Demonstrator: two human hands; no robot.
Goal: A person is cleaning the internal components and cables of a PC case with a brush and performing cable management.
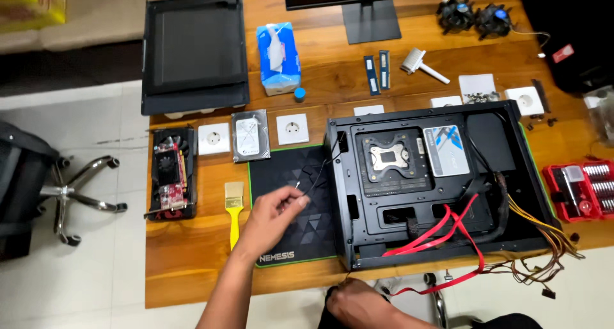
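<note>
— Wooden desk [192,265] over pale floor tiles, and what's nearest you?

— Nearest is my right hand [358,303], low at the desk's front edge under the open black computer case [435,182]. It's half out of view by the loose red cables [448,239], so I cannot tell whether its fingers are closed on anything.

— And the other?

— My left hand [278,210] hovers over the black mouse mat [294,201], thumb and forefinger pinched shut on a thin black wire [316,175] that runs up towards the case's left wall. It looks to me like the cable-handling stage, the case lying on its side with its panel off.

— What does the next move ask of you?

— Care, I'd judge: the wire is thin and the case edge is metal, so a gentle pull and a steady case.

— Further out?

— Left of the mat, a yellow-handled brush [234,210], then a red graphics card [171,175]. Behind them a bare hard drive [250,136] between two white square socket plates [213,139]. Inside the case sits a flat white-and-blue drive [446,151] with a diagonal stripe. At the right edge, a red screwdriver-bit box [579,189].

— And the far side?

— A blue-and-white tissue pack [279,57], a black side panel [194,50], two blue memory sticks [377,73], a monitor stand [371,22] and two cooler fans [473,15].
</note>
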